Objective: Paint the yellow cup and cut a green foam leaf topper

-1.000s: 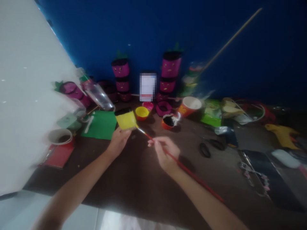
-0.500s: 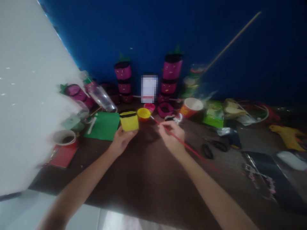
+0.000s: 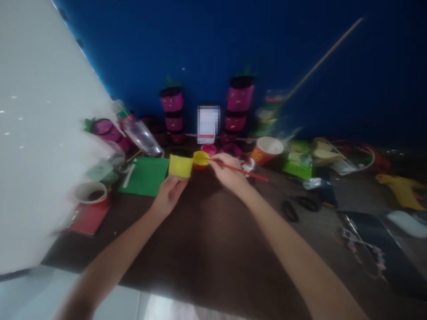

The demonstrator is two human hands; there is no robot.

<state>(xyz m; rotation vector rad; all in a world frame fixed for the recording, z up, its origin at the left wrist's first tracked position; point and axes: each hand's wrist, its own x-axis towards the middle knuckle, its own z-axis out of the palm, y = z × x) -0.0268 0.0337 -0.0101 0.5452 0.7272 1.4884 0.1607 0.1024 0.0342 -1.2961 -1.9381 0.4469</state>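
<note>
My left hand is closed around the lower part of a yellow piece, which looks like a small squarish pot or cup section; blur hides its finer detail. In my right hand is a thin red paintbrush, pinched near its tip end. The brush slopes down to the left, its tip at a small cup of yellow paint just right of the yellow piece. Behind that cup sits a small pink cup. A green sheet lies left of the yellow piece.
Purple stacked figures with faces stand along the blue wall. Rightward are a paper cup, scissors, a yellow glue gun and a dark phone-like slab. A clear bottle and dark-filled cup stand left.
My right hand has moved up and left, bringing the brush tip over the yellow paint cup. The yellow piece has tilted in my left hand, and its dark opening no longer shows.
</note>
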